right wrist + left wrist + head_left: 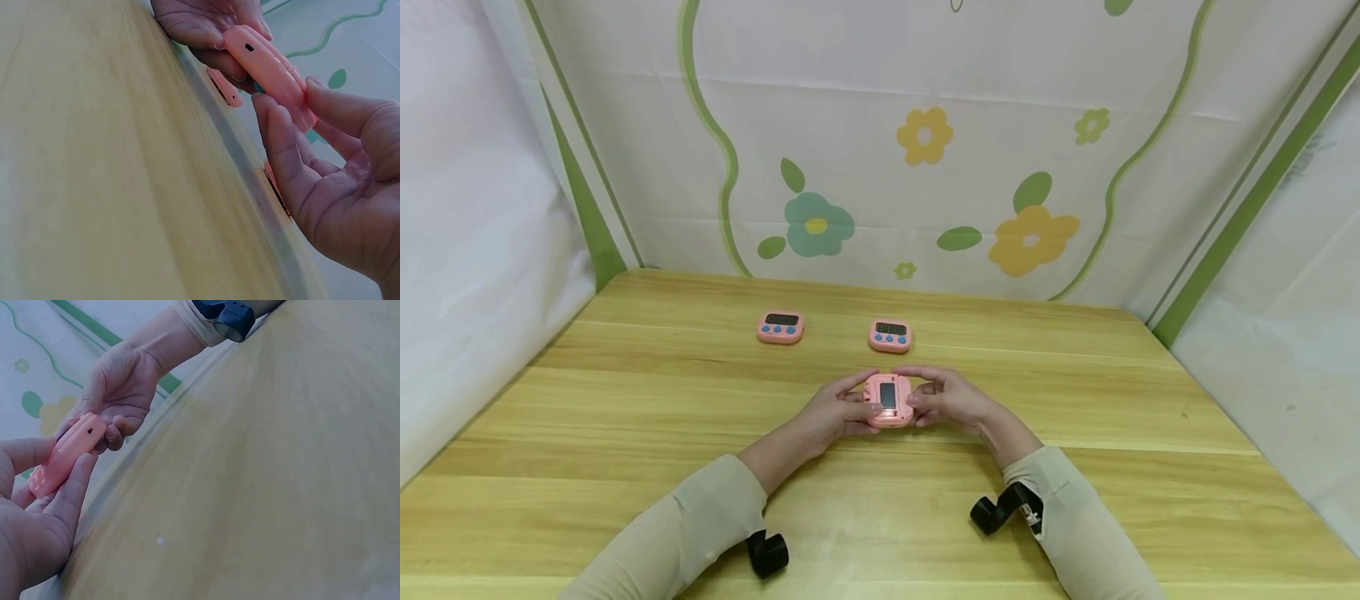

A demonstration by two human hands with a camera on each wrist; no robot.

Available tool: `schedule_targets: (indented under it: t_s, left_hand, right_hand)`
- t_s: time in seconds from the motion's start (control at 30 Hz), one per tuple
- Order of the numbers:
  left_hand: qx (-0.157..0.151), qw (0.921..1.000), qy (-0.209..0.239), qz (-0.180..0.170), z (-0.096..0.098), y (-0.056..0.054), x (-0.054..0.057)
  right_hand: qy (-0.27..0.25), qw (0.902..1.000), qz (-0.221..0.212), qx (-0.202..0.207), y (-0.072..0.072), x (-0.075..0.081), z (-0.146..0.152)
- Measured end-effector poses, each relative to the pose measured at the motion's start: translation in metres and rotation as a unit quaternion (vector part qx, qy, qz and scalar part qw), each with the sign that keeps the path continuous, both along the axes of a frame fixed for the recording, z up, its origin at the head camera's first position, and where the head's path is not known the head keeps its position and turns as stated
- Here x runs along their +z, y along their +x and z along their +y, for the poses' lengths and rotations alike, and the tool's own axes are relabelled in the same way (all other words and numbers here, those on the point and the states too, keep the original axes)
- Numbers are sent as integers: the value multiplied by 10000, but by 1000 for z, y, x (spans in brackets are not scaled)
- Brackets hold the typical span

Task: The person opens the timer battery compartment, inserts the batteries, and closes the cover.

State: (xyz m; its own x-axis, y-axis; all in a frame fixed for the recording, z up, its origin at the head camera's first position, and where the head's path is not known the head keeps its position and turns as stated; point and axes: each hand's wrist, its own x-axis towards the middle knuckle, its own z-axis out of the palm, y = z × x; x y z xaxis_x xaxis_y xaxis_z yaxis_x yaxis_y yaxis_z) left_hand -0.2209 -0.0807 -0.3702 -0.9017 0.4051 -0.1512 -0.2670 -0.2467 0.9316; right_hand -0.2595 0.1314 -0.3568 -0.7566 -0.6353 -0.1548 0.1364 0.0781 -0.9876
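Both hands hold a pink digital timer (890, 402) above the wooden table, its back turned up with a dark rectangular panel showing. My left hand (838, 411) pinches one side, thumb on the back face and other fingers at the edge and underneath. At the opposite side, my right hand (947, 400) grips it between thumb and fingers. Seen edge-on in the left wrist view, the timer (67, 455) has a small dark slot in its rim. The right wrist view also shows this timer (272, 75) clear of the tabletop. Its front is mostly hidden.
Two more pink timers with dark displays and blue buttons lie beyond the hands: one at left (780, 327), one nearer the middle (890, 336). A white curtain (865, 100) printed with flowers hangs behind the table (625, 433). Black straps hang from both sleeves.
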Motion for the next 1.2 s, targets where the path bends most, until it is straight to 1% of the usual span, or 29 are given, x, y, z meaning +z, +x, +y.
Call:
schedule_targets:
  t_s: [0.1, 0.27, 0.43, 0.57, 0.7, 0.8, 0.93, 1.07, 1.2]
  left_hand:
    - [-27, 10000, -28, -14, 0, 0, 1]
    - [-33, 10000, -72, -21, 0, 0, 2]
    - [-21, 10000, 43, -38, 0, 2, 3]
    - [2, 9999, 76, -70, 0, 2, 3]
    - [100, 9998, 103, -118, 1, 2, 4]
    - [171, 9995, 218, -126, 2, 2, 4]
    - [277, 9991, 320, -66, 2, 3, 4]
    - [370, 9990, 223, 62, 1, 2, 3]
    - [527, 9984, -38, 194, 1, 1, 3]
  right_hand:
    - [-80, 10000, 0, 53, 0, -2, 0]
    - [-151, 9999, -8, 18, 0, -2, -2]
    - [-170, 9998, 44, -76, 2, -1, -5]
    - [-248, 9996, 81, -61, 4, 1, -6]
    - [-193, 9986, 463, -190, 6, 5, -7]
    - [-65, 9957, 820, -434, 7, 7, -9]
    - [151, 9906, 1135, -750, 8, 7, -11]
    - [414, 9822, 1485, -1075, 7, 7, -12]
    - [599, 9725, 1767, -1392, 7, 7, -13]
